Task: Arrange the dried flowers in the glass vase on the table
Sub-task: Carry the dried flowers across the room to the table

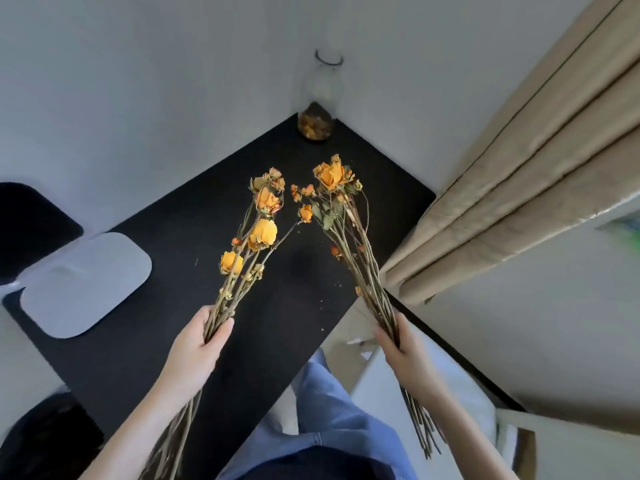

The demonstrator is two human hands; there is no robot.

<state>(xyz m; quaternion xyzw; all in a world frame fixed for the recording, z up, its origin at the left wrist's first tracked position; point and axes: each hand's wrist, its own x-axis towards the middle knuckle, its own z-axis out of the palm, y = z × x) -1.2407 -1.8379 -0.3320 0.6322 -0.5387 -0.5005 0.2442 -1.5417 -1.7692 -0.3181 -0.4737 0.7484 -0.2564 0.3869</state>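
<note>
Head view: each hand, left hand (194,344) and right hand (401,348), grips dried flowers (252,244) above the table (173,341).

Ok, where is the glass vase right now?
In the head view the glass vase stands at the far corner of the black table, against the walls, beyond both flower bunches and untouched.

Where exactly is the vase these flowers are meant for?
Follow the black table to its far corner, where the two pale walls meet beside the beige curtain. The glass vase stands there, tall, clear and narrow-necked, with dried petals at its bottom and no stems in it.
</note>
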